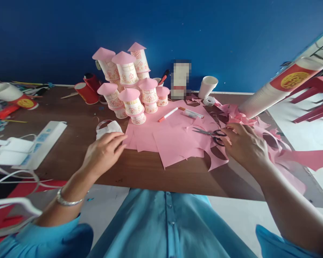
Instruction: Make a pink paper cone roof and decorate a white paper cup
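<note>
My left hand (104, 152) is open above the table near the left edge of the pink paper (174, 143), its fingers loosely stretched and nothing in them. Just behind it are a crumpled white piece (111, 128) and a roll of tape. On the right, my right hand (246, 145) has its fingers loosely bent beside the black handles of the scissors (214, 133). Its fingertips overlap the handles in view; whether they touch cannot be seen. The scissors lie on pink scraps, blades pointing left. Behind the paper stand several decorated paper-cup towers (129, 73) with pink cone roofs.
An orange-and-white marker (168, 114) and a clear packet (192, 114) lie on the paper. White cups (208, 87) stand near the wall. A long stack of cups (282, 87) leans over pink scraps at right. A power strip (44, 143) with cables sits at left.
</note>
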Motion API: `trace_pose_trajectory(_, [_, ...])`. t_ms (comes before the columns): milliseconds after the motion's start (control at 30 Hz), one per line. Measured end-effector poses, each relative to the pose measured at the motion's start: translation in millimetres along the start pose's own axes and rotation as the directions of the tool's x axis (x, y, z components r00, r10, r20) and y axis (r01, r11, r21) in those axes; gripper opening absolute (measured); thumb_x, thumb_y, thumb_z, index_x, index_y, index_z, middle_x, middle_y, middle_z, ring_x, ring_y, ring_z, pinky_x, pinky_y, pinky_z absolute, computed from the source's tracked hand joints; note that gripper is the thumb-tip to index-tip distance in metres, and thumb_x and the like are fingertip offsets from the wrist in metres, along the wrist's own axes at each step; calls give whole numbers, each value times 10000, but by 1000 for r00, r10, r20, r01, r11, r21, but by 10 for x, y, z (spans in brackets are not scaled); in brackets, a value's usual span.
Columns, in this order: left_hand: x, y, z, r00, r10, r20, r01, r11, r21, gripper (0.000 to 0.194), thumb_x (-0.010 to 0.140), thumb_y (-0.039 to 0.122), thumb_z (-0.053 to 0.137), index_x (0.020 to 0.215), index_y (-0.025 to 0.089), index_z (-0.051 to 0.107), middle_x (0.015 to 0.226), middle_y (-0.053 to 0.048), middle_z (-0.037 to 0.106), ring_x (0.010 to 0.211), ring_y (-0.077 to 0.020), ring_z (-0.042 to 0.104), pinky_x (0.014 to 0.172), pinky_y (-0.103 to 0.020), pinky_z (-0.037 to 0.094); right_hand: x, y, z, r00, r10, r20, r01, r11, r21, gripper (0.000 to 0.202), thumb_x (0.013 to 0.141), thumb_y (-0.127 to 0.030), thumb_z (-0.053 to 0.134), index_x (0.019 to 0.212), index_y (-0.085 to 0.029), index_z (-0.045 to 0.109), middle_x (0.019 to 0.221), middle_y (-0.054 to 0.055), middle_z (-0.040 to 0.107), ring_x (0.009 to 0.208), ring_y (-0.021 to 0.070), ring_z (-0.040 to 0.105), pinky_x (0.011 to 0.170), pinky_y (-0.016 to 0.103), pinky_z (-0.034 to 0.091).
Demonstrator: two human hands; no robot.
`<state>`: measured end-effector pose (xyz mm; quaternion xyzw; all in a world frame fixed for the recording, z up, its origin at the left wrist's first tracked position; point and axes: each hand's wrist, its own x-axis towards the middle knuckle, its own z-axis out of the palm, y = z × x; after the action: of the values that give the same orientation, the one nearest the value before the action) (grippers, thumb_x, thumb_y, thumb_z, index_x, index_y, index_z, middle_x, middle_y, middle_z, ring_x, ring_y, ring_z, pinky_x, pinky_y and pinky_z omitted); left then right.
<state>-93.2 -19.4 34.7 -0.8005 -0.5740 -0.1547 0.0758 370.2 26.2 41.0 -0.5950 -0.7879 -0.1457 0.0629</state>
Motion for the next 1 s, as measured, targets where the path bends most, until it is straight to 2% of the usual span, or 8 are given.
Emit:
trace_pose_trajectory(100, [-85, -285, -110, 989, -144, 29, 141, 986, 89, 341, 1021, 347, 544, 1322, 253, 675, 1358, -106, 703, 1234, -370, 663, 1015, -555, 597, -2, -138, -95, 997, -40, -70, 43, 998, 39, 333, 1041, -311, 466, 1211, -224, 740, 1216, 147, 738, 1039, 334, 695, 675, 394, 514])
trace_pose_trajectory(200, [-40, -474, -130, 969, -240, 50, 231, 963, 139, 449, 1007, 398, 567, 1415, 214, 599, 1468, -123, 630, 1291, -405, 614, 996, -573, 601, 49, -332, -133, 987, -153, -52, 156, 985, 70, 319, 1053, -334, 474, 1216, -233, 730, 1135, 99, 773, 906, 261, 714, 651, 349, 455])
trace_pose_trajectory(300, [52, -570, -53, 973, -218, 75, 204, 965, 162, 540, 946, 437, 651, 1432, 211, 590, 1478, -137, 631, 1300, -420, 605, 983, -566, 599, 137, -517, -120, 959, -284, 21, 281, 956, 84, 286, 1050, -337, 511, 1201, -230, 730, 1104, 76, 789, 875, 232, 722, 647, 328, 430])
trace_pose_trajectory(433, [98, -559, 13, 987, -129, 97, 115, 984, 134, 238, 985, 338, 584, 1129, 269, 760, 1181, -80, 770, 1091, -309, 725, 914, -448, 604, 228, -675, -121, 924, -374, 84, 368, 927, 77, 254, 1049, -329, 529, 1150, -230, 740, 1095, 78, 795, 837, 211, 719, 615, 316, 400])
trace_pose_trajectory(600, [-91, -487, -213, 987, -141, -79, 152, 975, 162, 374, 1081, 357, 425, 1182, 206, 752, 1190, -60, 749, 1125, -268, 708, 973, -416, 575, 282, -686, -52, 934, -357, 35, 352, 931, 100, 269, 1061, -317, 509, 1172, -235, 739, 1128, 75, 795, 852, 203, 722, 599, 306, 381])
trace_pose_trajectory(733, [-240, -696, -272, 954, -281, -105, 300, 906, 299, 428, 1076, 368, 374, 1241, 180, 722, 1243, -77, 706, 1175, -311, 662, 1013, -476, 542, 324, -643, 182, 952, -306, 18, 302, 946, 116, 275, 1061, -321, 509, 1110, -226, 762, 1057, 64, 800, 864, 209, 719, 565, 305, 338])
trace_pose_trajectory(867, [-201, -858, -190, 892, -424, 157, 377, 889, 261, 378, 1015, 331, 440, 1201, 143, 710, 1202, -122, 722, 1137, -335, 672, 953, -459, 549, 348, -629, 409, 960, -267, -87, 278, 946, 167, 297, 1062, -323, 510, 1044, -209, 783, 974, 75, 779, 922, 210, 711, 563, 302, 340])
trace_pose_trajectory(1000, [-98, -706, -184, 888, -422, 183, 383, 898, 215, 448, 1011, 427, 493, 1388, 217, 613, 1230, -108, 716, 1154, -375, 667, 908, -474, 539, 350, -595, 497, 955, -264, -133, 287, 934, 213, 281, 1054, -326, 523, 1075, -222, 783, 1000, 70, 764, 899, 206, 686, 591, 304, 367])
